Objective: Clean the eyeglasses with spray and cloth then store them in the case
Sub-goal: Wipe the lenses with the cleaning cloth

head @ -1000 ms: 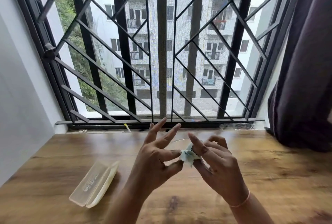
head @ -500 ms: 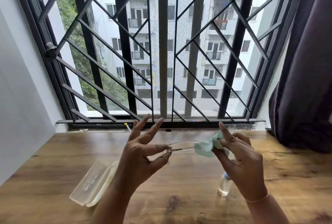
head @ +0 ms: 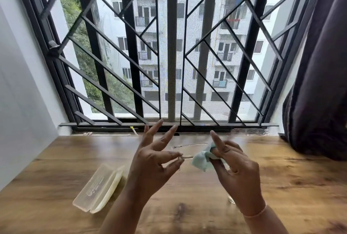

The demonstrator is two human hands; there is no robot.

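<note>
Clear-framed eyeglasses (head: 187,151) hang above the wooden table (head: 56,168), held between both hands. My left hand (head: 154,164) pinches one end of the frame with thumb and a fingertip, other fingers spread upward. My right hand (head: 234,166) presses a pale green cloth (head: 201,160) around the other side of the glasses. A translucent case (head: 99,186) lies shut on the table, left of my left forearm. The small clear spray bottle (head: 231,199) stands on the table, mostly hidden behind my right hand.
A barred window (head: 169,55) runs along the table's far edge. A dark curtain (head: 323,83) hangs at the right, and a white wall (head: 18,102) closes the left side.
My right hand slid the cloth out along the glasses to the right, then back a little toward my left hand. The spray bottle, visible half a second ago, is now largely covered by my right hand.
</note>
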